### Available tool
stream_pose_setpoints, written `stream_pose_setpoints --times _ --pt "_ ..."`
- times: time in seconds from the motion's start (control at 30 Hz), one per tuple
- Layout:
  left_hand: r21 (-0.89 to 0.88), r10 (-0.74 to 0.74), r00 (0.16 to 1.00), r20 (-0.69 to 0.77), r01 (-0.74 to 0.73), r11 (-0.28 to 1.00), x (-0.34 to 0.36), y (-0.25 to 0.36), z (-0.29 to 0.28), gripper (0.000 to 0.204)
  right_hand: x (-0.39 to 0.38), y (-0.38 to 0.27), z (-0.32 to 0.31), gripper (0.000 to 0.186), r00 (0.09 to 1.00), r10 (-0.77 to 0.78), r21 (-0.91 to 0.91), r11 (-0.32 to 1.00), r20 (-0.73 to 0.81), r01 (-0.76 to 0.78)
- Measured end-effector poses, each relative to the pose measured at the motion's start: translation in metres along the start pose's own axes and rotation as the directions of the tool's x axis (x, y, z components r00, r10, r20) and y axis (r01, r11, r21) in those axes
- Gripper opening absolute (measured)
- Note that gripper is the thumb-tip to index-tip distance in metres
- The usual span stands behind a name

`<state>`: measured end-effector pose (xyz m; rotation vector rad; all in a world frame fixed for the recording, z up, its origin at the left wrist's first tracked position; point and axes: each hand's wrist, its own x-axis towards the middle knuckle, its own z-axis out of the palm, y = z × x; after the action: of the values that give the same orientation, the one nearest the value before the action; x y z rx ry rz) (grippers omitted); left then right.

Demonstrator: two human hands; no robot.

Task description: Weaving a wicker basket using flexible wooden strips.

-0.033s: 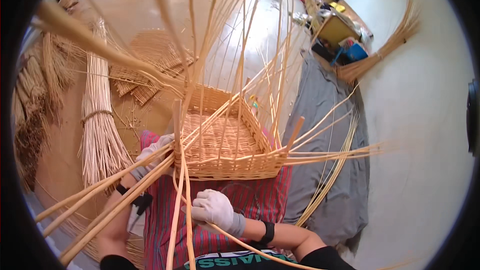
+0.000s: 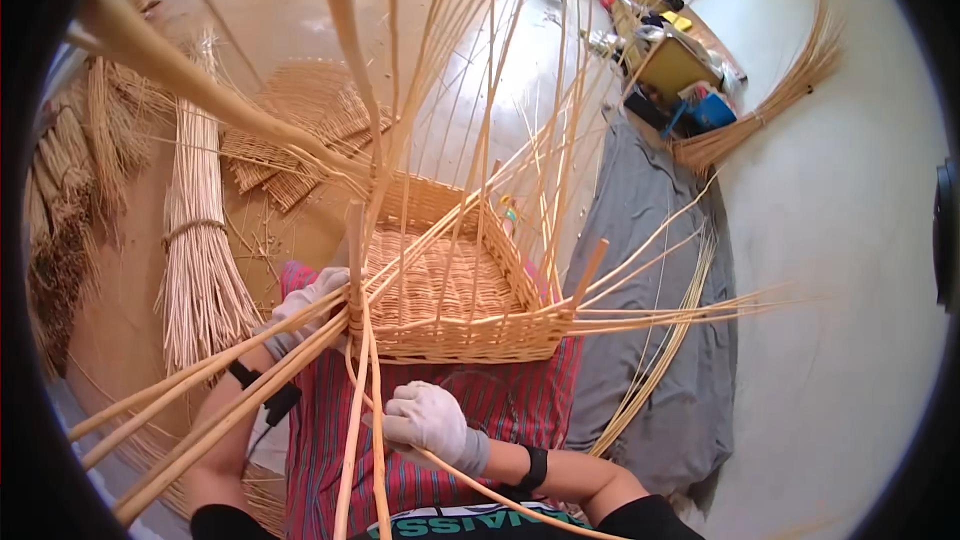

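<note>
A half-woven wicker basket (image 2: 450,340) rests tilted on a red striped cloth (image 2: 480,395) over my lap, with long willow rods standing up and fanning out from its sides. At its near left corner my gloved left hand (image 2: 318,295) is closed against the weave, beside a short corner post (image 2: 356,250); rods partly cover its fingers. Below the same corner, my gloved right hand (image 2: 425,420) pinches a thin willow rod (image 2: 480,485). That rod loops down from the corner, passes through my fingers and trails toward the lower right. Two thicker rods (image 2: 362,420) hang just left of this hand.
A tied bundle of pale rods (image 2: 195,240) lies to the left, near flat woven panels (image 2: 290,130). On the right, a grey cloth (image 2: 650,340) carries loose thin rods. Beyond it are a box of clutter (image 2: 680,70) and another tied bundle (image 2: 760,115). Long rods reach toward me.
Hardly anything differs. The view has shifted slightly, and my left forearm sits a little lower; both hands keep their places at the basket corner and the thin rod.
</note>
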<state>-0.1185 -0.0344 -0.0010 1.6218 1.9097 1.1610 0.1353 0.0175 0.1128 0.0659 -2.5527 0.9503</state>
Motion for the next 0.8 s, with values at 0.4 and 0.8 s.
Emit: stream_pose_setpoints --times 0.4,0.8 --pt "-0.830 0.041 0.937 0.347 0.287 0.479 0.003 -0.023 0.000 0.057 -0.052 0.126 -0.003 0.023 0.506 0.829 0.603 0.535 -0.238 -0.592" --pt "-0.508 -0.567 0.812 0.137 0.549 0.663 -0.019 0.084 0.036 0.057 -0.065 0.122 0.005 0.039 0.357 0.873 0.874 0.427 -0.332 -0.231"
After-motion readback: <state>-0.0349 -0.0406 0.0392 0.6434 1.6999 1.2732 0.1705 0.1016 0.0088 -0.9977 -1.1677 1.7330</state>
